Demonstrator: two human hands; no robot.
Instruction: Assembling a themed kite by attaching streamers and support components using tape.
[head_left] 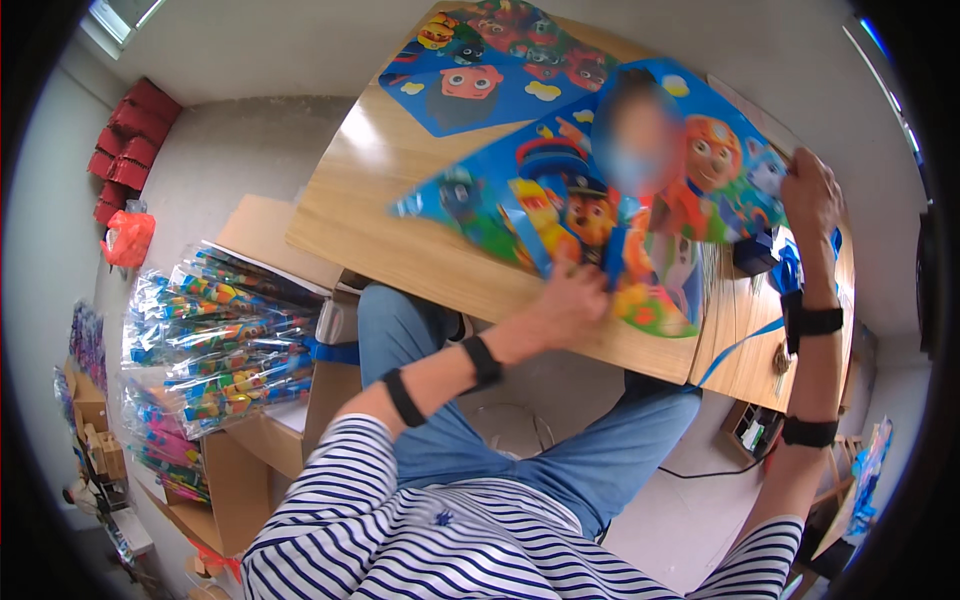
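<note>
A blue kite (487,195) with bright cartoon-dog prints is spread out above the wooden table, its pointed left corner blurred. My left hand (572,303) is at the kite's lower middle, fingers bent and pressed onto the printed sheet next to a blue strip (614,256). At the kite's right corner, my right hand (812,195) is raised with its fingers closed on the edge. Another printed sheet (440,92) of the same style lies flat at the table's far side. Part of the kite's middle is blurred out.
A cardboard box (245,470) to my left holds several rolled prints in clear sleeves (235,335). A dark blue box-shaped object (755,255) and a blue ribbon (735,347) are on the table's right part. Red boxes (130,140) are stacked by the left wall.
</note>
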